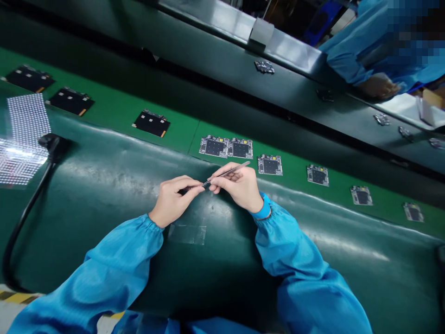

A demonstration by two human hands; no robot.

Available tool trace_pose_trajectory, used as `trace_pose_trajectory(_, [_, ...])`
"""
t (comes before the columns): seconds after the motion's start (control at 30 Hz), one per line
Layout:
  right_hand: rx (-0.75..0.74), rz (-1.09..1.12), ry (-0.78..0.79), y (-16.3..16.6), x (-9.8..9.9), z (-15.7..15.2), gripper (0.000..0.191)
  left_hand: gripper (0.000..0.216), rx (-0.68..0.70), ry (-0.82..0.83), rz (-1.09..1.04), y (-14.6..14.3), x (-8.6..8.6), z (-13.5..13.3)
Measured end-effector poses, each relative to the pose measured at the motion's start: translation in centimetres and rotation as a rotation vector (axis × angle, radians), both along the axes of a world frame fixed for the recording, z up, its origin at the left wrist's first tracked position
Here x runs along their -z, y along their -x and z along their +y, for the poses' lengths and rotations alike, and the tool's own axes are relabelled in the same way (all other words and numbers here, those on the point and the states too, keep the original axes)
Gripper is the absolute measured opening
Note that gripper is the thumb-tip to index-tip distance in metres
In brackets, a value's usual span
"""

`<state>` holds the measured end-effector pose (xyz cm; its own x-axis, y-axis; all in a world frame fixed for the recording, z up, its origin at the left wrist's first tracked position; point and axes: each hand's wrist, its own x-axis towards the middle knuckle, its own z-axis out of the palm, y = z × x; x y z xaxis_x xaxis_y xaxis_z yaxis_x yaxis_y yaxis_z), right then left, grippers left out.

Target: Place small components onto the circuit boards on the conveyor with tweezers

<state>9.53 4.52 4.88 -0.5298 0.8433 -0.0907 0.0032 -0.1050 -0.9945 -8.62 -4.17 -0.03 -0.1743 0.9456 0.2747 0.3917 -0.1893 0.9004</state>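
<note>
My right hand [239,185] pinches a pair of metal tweezers [227,173], whose tips point left toward my left hand [174,199]. My left hand is closed in a pinch on a small dark piece [185,189] that meets the tweezer tips. Both hands rest over the dark green mat [104,185], just in front of the green conveyor belt [174,134]. Two circuit boards [225,147] lie side by side on the belt right behind my hands, with another board [270,165] to their right.
More boards [317,175] trail off right along the belt; black-faced boards [151,123] lie to the left. A clear film piece [187,233] lies on the mat. A sheet of tiny parts [22,139] and a black cable [24,218] are at left. Another person's blue sleeve [358,55] is across the line.
</note>
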Motion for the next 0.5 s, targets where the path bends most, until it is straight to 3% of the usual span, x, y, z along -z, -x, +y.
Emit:
trace_pose_trajectory(0.23, [0.081,0.014,-0.038,-1.2,0.2,1.6,0.028,0.008,0.007,0.012,0.016,0.1,0.2,-0.1])
trace_pose_trajectory(0.4, [0.414,-0.014,-0.128,-4.3,2.3,8.0,0.027,0.010,-0.017,0.031,0.042,0.2,0.2,-0.4])
trace_pose_trajectory(0.5, [0.513,-0.064,-0.096,-5.3,4.0,11.5,0.026,0.010,-0.023,0.043,0.050,0.3,0.2,-0.5])
